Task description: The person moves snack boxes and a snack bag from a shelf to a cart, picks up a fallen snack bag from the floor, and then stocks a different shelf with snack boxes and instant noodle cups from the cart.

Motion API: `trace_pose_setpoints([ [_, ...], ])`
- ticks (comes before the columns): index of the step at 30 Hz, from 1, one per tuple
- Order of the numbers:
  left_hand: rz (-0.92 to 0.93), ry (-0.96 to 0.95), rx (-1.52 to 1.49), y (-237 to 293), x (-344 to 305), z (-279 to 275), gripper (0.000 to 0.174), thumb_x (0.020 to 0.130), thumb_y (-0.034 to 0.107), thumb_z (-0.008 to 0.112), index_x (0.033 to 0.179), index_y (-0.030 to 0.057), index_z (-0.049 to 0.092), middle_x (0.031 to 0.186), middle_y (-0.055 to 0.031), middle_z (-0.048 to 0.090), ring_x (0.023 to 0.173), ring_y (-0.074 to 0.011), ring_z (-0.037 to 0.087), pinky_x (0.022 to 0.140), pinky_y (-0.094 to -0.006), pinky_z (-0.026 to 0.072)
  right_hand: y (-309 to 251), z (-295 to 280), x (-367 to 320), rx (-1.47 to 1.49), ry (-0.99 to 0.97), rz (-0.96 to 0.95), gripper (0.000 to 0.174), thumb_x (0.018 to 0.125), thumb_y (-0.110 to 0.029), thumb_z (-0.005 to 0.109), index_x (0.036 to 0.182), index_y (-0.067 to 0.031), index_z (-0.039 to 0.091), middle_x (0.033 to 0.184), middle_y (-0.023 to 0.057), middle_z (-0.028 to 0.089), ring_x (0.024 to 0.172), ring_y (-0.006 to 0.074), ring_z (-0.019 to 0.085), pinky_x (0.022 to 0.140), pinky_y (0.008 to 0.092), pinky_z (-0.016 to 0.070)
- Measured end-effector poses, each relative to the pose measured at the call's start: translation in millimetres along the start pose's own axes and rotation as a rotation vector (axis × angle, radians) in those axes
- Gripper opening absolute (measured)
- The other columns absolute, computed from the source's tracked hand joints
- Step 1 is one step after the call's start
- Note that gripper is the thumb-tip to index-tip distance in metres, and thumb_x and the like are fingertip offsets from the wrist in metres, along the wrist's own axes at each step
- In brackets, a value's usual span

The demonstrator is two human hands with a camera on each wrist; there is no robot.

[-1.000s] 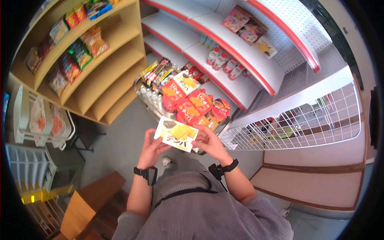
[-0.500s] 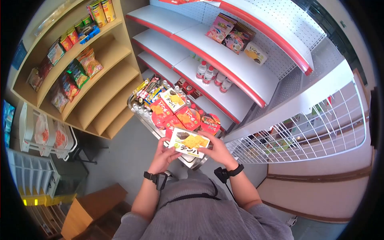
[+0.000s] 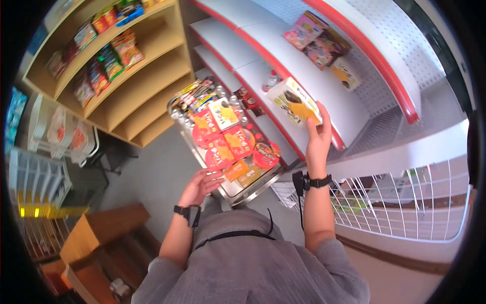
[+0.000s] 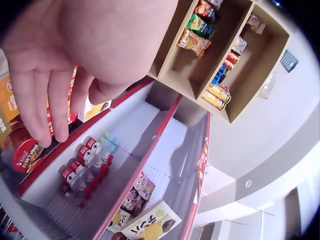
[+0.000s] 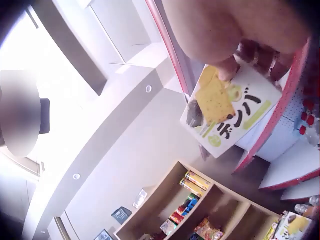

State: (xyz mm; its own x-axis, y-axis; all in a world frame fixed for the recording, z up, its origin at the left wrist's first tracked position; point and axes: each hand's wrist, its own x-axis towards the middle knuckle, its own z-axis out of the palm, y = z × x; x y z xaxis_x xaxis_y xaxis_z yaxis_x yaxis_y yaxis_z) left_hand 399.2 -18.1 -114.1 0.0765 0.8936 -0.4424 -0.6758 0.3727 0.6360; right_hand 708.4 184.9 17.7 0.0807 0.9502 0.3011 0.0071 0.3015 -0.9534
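In the head view the right hand (image 3: 320, 136) grips a white and yellow snack box (image 3: 294, 102) by its edge, in front of the white shelf (image 3: 324, 99). The right wrist view shows the thumb on the printed face of that box (image 5: 227, 107). The left hand (image 3: 201, 185) holds nothing; its fingers are extended beside the near left edge of the metal cart (image 3: 230, 190). A similar white box (image 3: 223, 112), red packs (image 3: 235, 142) and orange boxes (image 3: 237, 171) lie on the cart.
Pink packs (image 3: 306, 30) and another white box (image 3: 346, 74) stand on the white shelf. Bottles (image 4: 87, 157) occupy the level below. A wooden shelf (image 3: 152, 81) with snack bags is at left, a white wire basket (image 3: 405, 202) at right.
The right hand has carried the box from above the cart's near edge up and right to the shelf. The left hand has let go of it and stayed near the cart.
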Motion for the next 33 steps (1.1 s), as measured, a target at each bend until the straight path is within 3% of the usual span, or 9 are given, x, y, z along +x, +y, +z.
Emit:
trace_pose_setpoints([
  [7, 0.079, 0.086, -0.031, 31.0, 2.6, -34.3, 0.025, 0.105, 0.024, 0.048, 0.12, 0.0043, 0.054, 0.123, -0.0215, 0.067, 0.112, -0.0331, 0.068, 0.092, -0.0367, 0.0576, 12.7, -19.5, 113.1, 0.005, 0.348, -0.182, 0.043, 0.097, 0.003, 0.057, 0.14, -0.0049, 0.056, 0.129, 0.0105, 0.062, 0.113, 0.0181, 0.059, 0.096, 0.0298, 0.0476],
  [13, 0.117, 0.161, -0.073, 40.0, -6.8, -52.9, 0.022, 0.105, 0.023, 0.048, 0.117, 0.0053, 0.055, 0.12, -0.0199, 0.068, 0.108, -0.032, 0.07, 0.09, -0.0363, 0.0579, 81.6, -70.5, 207.7, -0.078, 0.638, -0.102, 0.05, 0.087, 0.015, 0.046, 0.133, -0.0019, 0.057, 0.126, 0.0166, 0.062, 0.112, 0.0241, 0.065, 0.097, 0.0325, 0.052],
  [15, 0.115, 0.181, -0.083, 36.8, -12.5, -66.3, 0.022, 0.105, 0.023, 0.049, 0.116, 0.0056, 0.056, 0.119, -0.0193, 0.068, 0.109, -0.0317, 0.069, 0.09, -0.0364, 0.0578, 90.8, -77.7, 220.3, 0.172, 0.736, 0.089, 0.054, 0.08, 0.019, 0.04, 0.125, -0.001, 0.061, 0.125, 0.0178, 0.063, 0.118, 0.0272, 0.062, 0.103, 0.0379, 0.0505],
  [17, 0.119, 0.217, -0.112, 31.6, -15.5, -80.5, 0.022, 0.104, 0.024, 0.051, 0.116, 0.0061, 0.056, 0.12, -0.0182, 0.068, 0.109, -0.0312, 0.069, 0.091, -0.0368, 0.0575, 103.2, -86.6, 229.7, 0.091, 0.764, 0.079, 0.051, 0.081, 0.013, 0.049, 0.125, -0.0079, 0.064, 0.12, 0.0209, 0.065, 0.113, 0.0318, 0.064, 0.1, 0.0443, 0.0516],
  [19, 0.114, 0.249, -0.131, 29.3, -21.7, -88.6, 0.022, 0.104, 0.025, 0.052, 0.116, 0.0063, 0.057, 0.119, -0.0178, 0.068, 0.109, -0.031, 0.069, 0.091, -0.0367, 0.0574, 112.6, -99.7, 236.6, -0.62, 0.776, 0.072, 0.048, 0.082, 0.001, 0.059, 0.125, -0.0177, 0.067, 0.127, 0.0236, 0.062, 0.123, 0.0372, 0.058, 0.105, 0.0513, 0.0451],
  [23, 0.118, 0.299, -0.179, 21.8, -28.0, -100.8, 0.022, 0.101, 0.026, 0.058, 0.112, 0.0069, 0.059, 0.123, -0.0167, 0.067, 0.11, -0.0296, 0.068, 0.091, -0.0356, 0.0574, 118.7, -101.8, 242.7, -0.976, 0.745, 0.018, 0.043, 0.083, -0.012, 0.067, 0.124, -0.0244, 0.068, 0.142, 0.0234, 0.051, 0.136, 0.0412, 0.044, 0.112, 0.0551, 0.0355],
  [26, 0.099, 0.308, -0.185, 17.9, -27.0, -102.3, 0.023, 0.101, 0.027, 0.058, 0.113, 0.0066, 0.059, 0.121, -0.0165, 0.067, 0.108, -0.0293, 0.068, 0.09, -0.0354, 0.0578, 93.6, -88.6, 236.7, -1.342, 0.622, -0.229, 0.045, 0.085, -0.012, 0.065, 0.129, -0.0242, 0.066, 0.155, 0.018, 0.038, 0.145, 0.0408, 0.031, 0.118, 0.0564, 0.0267],
  [28, 0.095, 0.304, -0.189, 16.2, -23.4, -101.4, 0.023, 0.101, 0.027, 0.058, 0.113, 0.0063, 0.059, 0.12, -0.0163, 0.068, 0.106, -0.0292, 0.069, 0.089, -0.0351, 0.0582, 91.6, -90.2, 249.0, -1.691, 0.347, -0.39, 0.054, 0.088, -0.012, 0.065, 0.139, -0.0296, 0.058, 0.16, 0.0134, 0.032, 0.146, 0.0439, 0.03, 0.118, 0.0592, 0.0259],
  [33, 0.095, 0.357, -0.173, 14.5, -17.7, -86.2, 0.025, 0.102, 0.027, 0.055, 0.114, 0.0054, 0.059, 0.117, -0.0158, 0.069, 0.102, -0.029, 0.07, 0.086, -0.0344, 0.0591, 96.8, -92.3, 263.7, -1.766, 0.252, -0.222, 0.064, 0.095, -0.01, 0.054, 0.152, -0.035, 0.042, 0.163, 0.0161, 0.027, 0.152, 0.0429, 0.02, 0.123, 0.0612, 0.0146],
])
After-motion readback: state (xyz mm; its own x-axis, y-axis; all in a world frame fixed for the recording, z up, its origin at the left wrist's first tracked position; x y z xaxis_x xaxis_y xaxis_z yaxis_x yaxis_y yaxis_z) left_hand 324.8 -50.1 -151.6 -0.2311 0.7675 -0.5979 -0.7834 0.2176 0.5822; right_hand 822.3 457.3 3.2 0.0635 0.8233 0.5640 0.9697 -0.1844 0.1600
